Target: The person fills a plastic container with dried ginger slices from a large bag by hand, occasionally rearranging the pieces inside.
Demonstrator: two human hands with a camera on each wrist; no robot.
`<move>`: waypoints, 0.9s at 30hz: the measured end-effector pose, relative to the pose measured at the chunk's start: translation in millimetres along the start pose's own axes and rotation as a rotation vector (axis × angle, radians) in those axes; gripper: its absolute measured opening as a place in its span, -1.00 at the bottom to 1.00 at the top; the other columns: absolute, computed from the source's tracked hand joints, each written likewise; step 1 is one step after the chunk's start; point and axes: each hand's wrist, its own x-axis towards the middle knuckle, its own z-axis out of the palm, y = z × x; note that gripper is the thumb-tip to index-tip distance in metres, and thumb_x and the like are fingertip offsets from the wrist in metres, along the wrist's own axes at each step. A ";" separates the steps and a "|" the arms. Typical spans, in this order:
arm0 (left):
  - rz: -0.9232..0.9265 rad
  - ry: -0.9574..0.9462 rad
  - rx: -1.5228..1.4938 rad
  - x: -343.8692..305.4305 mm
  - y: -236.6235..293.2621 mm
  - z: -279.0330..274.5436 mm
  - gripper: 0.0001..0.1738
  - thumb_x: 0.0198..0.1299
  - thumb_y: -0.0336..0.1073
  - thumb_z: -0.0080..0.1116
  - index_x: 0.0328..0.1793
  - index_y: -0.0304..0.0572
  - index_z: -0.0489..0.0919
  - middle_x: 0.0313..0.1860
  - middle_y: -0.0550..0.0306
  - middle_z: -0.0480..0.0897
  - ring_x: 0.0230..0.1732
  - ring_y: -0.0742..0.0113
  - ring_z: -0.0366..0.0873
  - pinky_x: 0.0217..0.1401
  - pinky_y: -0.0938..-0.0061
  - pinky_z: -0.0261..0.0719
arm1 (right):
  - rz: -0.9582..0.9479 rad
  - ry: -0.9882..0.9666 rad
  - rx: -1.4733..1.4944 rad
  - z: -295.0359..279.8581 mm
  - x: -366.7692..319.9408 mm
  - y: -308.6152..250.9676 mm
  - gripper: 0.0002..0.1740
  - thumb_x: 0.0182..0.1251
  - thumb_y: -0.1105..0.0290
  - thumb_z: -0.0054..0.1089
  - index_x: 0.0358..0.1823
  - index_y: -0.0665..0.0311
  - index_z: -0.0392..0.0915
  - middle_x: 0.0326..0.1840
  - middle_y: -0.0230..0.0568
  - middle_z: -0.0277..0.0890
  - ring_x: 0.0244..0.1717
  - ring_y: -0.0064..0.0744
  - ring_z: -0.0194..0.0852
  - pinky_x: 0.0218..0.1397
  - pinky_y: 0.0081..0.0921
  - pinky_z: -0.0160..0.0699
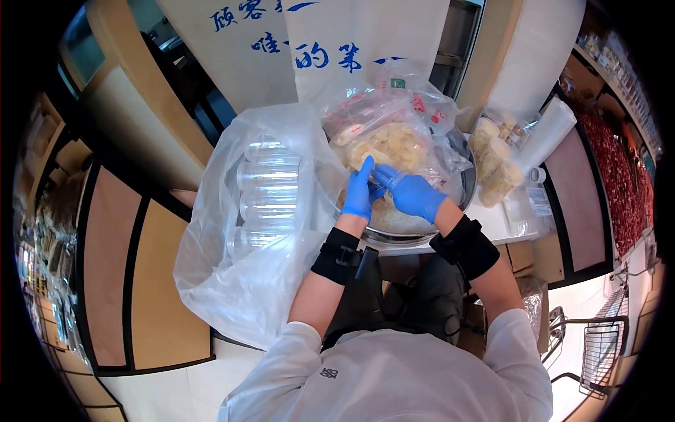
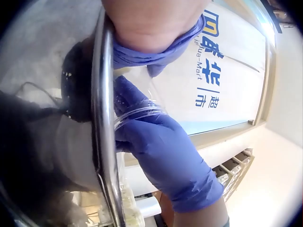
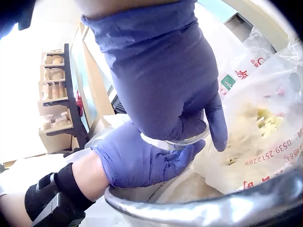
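Both hands wear blue gloves and meet over the front of a round metal basin. Between them is a clear plastic tub, its round rim also showing in the left wrist view. My right hand grips the tub from above, fingers at the rim. Cupped beneath it in the right wrist view, my left hand holds the tub with bent fingers. Just beyond the hands, a clear bag with red print and pale yellow pieces lies in the basin. The tub's contents are mostly hidden by the gloves.
Left of the basin, a large translucent bag holds stacked clear tubs. Filled tubs stand to the right, beside a white roll and a small white bottle. A white panel with blue writing rises behind.
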 end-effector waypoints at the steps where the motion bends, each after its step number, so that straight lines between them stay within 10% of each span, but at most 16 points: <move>1: -0.007 -0.008 -0.044 3.3 -2.2 -1.9 -0.42 0.06 0.15 0.17 0.07 -0.08 0.44 -0.29 0.18 0.48 -0.27 0.38 0.46 -0.21 0.47 0.47 | 0.024 0.086 0.066 1.6 -3.0 -0.7 -0.40 0.17 0.55 -0.17 0.32 0.11 0.19 0.31 -0.06 0.20 0.13 -0.04 0.37 0.10 -0.31 0.43; 11: -0.013 -0.088 -0.295 -1.7 3.3 -0.6 -0.26 0.12 0.20 0.02 0.31 -0.10 0.27 0.19 0.06 0.40 0.11 0.15 0.42 0.11 0.25 0.46 | 0.279 0.717 0.850 -14.1 -44.3 2.3 -0.66 0.13 0.59 -0.03 -0.05 0.21 0.53 -0.26 -0.23 0.57 -0.37 -0.41 0.50 -0.22 -0.63 0.45; 27: 0.027 -0.056 0.048 -19.9 8.0 14.4 -0.23 -0.01 -0.04 0.28 0.23 0.20 0.04 0.03 -0.03 0.36 -0.11 0.18 0.47 -0.26 0.36 0.50 | -0.103 0.266 -0.032 -11.9 -18.6 -4.4 -0.46 0.15 0.56 -0.10 0.23 0.16 0.27 0.28 -0.05 0.20 0.22 -0.06 0.26 0.10 -0.29 0.45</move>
